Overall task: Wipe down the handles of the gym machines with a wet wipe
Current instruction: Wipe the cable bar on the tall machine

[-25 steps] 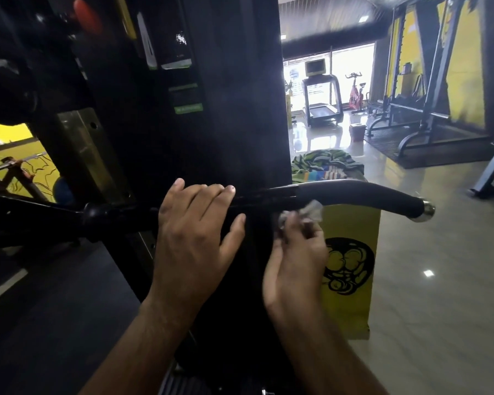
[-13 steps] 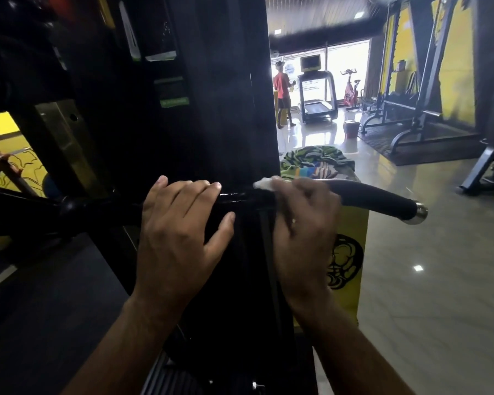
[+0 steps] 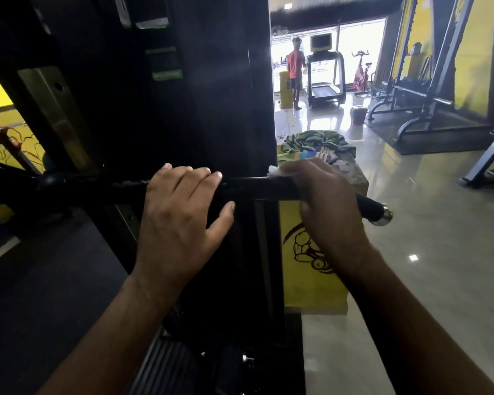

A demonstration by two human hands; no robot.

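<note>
One yellow box [image 3: 311, 283], towel [image 3: 317, 143] atop, behind handle [image 3: 257, 189].

Our left hand [image 3: 180, 212] sits on the bar [image 3: 257, 189], right hand [image 3: 325, 201] beside it over the wipe [image 3: 274, 170]; box [image 3: 311, 280] behind, cloth [image 3: 317, 143] on top.

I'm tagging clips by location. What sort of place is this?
Most likely a gym: a treadmill and an exercise bike stand far back, a rack stands at the right, and the right hand presses a wipe on a machine handle.
</note>
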